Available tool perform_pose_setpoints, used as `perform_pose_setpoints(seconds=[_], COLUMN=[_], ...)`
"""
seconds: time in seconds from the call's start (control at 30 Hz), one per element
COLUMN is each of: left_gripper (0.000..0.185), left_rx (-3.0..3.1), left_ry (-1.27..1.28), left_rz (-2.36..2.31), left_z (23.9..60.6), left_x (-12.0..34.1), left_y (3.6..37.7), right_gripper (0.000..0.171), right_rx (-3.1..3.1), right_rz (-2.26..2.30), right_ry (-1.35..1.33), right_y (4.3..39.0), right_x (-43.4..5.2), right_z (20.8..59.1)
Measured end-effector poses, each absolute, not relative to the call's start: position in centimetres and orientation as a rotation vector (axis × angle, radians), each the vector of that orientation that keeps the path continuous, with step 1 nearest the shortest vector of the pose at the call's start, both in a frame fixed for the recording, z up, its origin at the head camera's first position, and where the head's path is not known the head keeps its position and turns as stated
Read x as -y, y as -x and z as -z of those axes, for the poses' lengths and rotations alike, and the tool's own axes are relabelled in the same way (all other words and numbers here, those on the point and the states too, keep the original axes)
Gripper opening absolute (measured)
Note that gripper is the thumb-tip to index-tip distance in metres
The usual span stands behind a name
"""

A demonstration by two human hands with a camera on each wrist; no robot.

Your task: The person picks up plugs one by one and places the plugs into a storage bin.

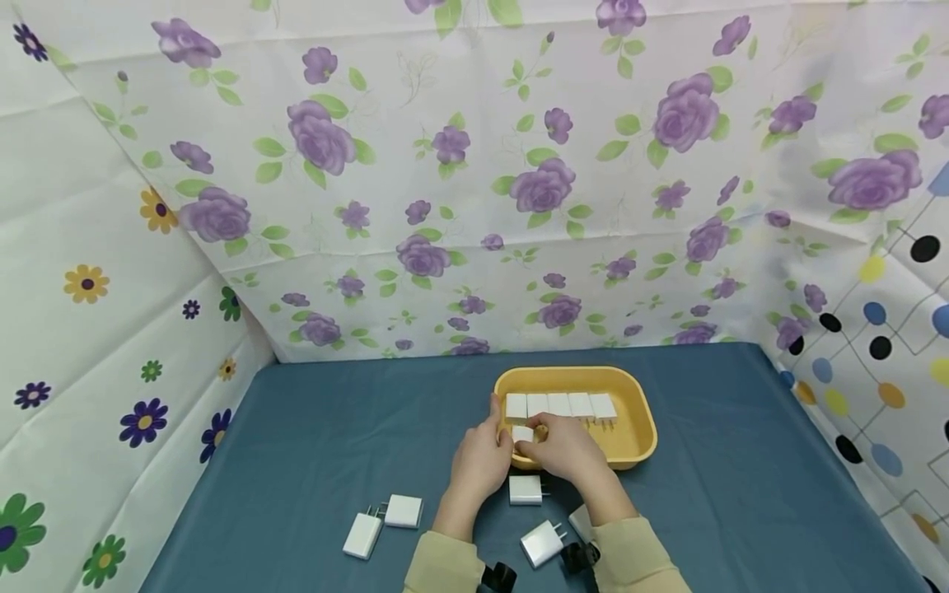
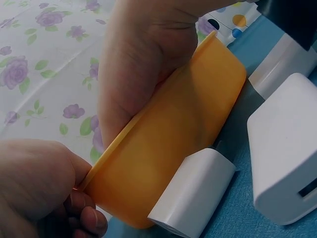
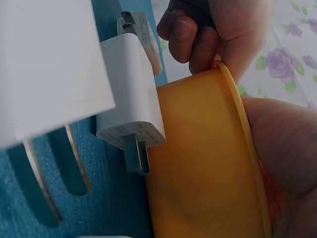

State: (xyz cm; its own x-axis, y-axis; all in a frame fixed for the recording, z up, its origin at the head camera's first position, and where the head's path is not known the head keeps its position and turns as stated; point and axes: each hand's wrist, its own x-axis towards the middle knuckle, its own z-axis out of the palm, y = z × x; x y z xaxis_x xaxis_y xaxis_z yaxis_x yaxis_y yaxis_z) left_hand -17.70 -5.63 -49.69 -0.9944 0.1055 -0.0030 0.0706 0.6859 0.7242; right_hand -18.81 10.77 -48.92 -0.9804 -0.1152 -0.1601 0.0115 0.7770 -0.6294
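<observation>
White charger (image 1: 522,434), pinched by right hand (image 1: 567,449), could jostle chargers (image 1: 558,404) at twelve o'clock if tilted; left hand (image 1: 480,458) grips tray (image 1: 633,428).

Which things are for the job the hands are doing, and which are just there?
Part of the job:
yellow tray, held by the left hand
white charger, pinched by the right hand
row of white chargers in the tray
loose white chargers, probably

Just there:
blue cloth underneath
purple-flowered sheet behind
daisy sheet on the left
dotted sheet on the right
</observation>
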Motion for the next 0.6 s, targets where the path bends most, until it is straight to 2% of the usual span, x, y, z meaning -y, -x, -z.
perform_pose_setpoints(seconds=[0.07, 0.37, 0.5, 0.53, 0.6], left_gripper=[0.067, 0.066, 0.066, 0.066, 0.066], left_rx=[-2.857, -2.889, -2.917, -2.889, -2.905], left_ry=[-0.168, -0.213, -0.252, -0.226, -0.228], left_rz=[-1.241, -1.280, -1.287, -1.290, -1.268], left_z=[51.6, 50.7, 52.0, 51.1, 52.4], left_x=[5.8, 5.8, 5.9, 5.8, 5.9], left_y=[18.4, 17.7, 18.2, 18.0, 18.6], right_gripper=[0.046, 0.037, 0.036, 0.036, 0.036], right_rx=[-2.777, -2.756, -2.755, -2.752, -2.747], right_rz=[0.993, 1.038, 1.031, 1.029, 1.020], right_ry=[0.073, 0.016, 0.027, 0.026, 0.029], right_y=[18.8, 19.3, 19.3, 19.4, 19.4], right_x=[-10.8, -10.7, -10.8, -10.8, -10.8], right_z=[48.9, 48.9, 49.0, 49.0, 49.0])
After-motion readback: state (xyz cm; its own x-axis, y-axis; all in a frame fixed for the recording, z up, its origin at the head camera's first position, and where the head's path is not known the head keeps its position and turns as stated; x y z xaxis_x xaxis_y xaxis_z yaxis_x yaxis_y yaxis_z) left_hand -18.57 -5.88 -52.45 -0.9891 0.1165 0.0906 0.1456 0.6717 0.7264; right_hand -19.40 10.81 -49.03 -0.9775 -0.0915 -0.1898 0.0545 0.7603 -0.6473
